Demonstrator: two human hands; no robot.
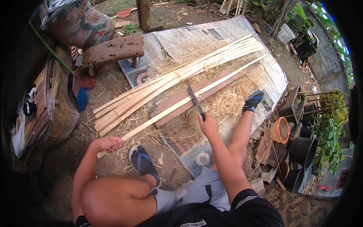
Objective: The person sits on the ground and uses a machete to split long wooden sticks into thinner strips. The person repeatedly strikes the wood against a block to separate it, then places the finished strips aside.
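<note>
My left hand [108, 144] is closed round the near end of a long pale bamboo strip [166, 112]. The strip slants away to the far right, lying along a brown wooden board [174, 104]. In my right hand [208, 125] is the dark handle of a knife [195, 99], its long blade pointing away from me and crossing over the strip. Whether the edge bites into the strip cannot be made out. Beyond the board lies a fanned bundle of similar bamboo strips [151, 92]. Curly shavings [227, 102] lie thick around the board.
A printed sheet [272, 72] covers the ground under the work. A low brown bench [113, 49] and a stuffed sack [77, 22] stand at the far left. To the right are an orange basket [280, 130] and black pots [303, 151]. My sandalled feet flank the board's near side.
</note>
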